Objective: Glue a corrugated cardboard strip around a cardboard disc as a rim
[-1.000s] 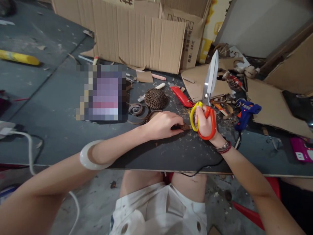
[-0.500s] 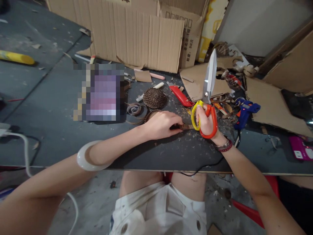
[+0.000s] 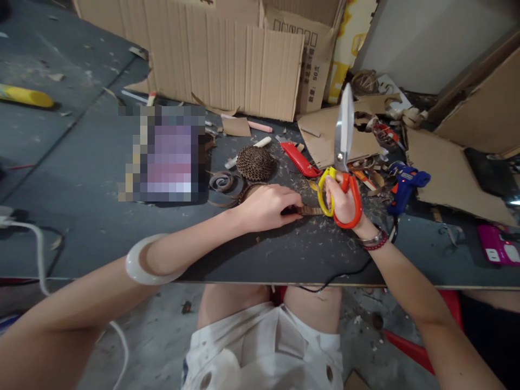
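Note:
My right hand grips large scissors by their orange and yellow handles, with the closed steel blades pointing up and away. My left hand rests palm down on the dark table, fingers pinched on a thin brown cardboard strip that reaches toward the scissor handles. A white bangle sits on my left forearm. Just beyond my left hand lie a domed coil of rolled cardboard and a smaller flat spiral.
A red utility knife and a blue glue gun lie behind the scissors among scraps. Cardboard sheets stand at the back, more cardboard lies right. A blurred screen sits left, a magenta device at far right.
The scissors have tilted slightly, their blade tip shifting a little to the left. Both hands stay almost where they were.

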`<state>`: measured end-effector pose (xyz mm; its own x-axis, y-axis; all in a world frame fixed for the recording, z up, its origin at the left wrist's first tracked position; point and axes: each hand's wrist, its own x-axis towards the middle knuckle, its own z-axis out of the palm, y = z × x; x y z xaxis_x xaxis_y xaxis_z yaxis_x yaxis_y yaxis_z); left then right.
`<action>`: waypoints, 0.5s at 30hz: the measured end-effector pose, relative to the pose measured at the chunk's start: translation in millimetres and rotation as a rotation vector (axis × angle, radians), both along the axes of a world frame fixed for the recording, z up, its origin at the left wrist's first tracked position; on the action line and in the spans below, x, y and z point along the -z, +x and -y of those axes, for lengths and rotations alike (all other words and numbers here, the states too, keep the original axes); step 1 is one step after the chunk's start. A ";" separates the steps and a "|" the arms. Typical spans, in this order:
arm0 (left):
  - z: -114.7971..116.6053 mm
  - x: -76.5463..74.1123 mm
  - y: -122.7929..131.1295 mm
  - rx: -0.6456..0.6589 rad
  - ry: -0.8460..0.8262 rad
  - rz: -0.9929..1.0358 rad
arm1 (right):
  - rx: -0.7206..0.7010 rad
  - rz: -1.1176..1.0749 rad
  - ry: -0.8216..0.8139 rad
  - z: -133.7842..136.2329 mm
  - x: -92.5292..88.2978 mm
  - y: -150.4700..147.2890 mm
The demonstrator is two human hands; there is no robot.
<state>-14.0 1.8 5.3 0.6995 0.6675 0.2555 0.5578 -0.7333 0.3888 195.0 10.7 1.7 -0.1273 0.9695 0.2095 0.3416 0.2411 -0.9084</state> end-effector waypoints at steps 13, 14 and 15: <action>0.0 -0.3 0.5 0.011 0.034 -0.022 | 0.021 -0.123 -0.093 3.1 -9.4 -9.2; 0.2 -0.5 0.6 0.014 0.039 -0.025 | 0.026 -0.134 -0.108 2.3 -9.0 -8.8; 0.5 -0.7 0.6 0.018 0.047 -0.025 | 0.035 -0.155 -0.112 2.1 -9.4 -7.7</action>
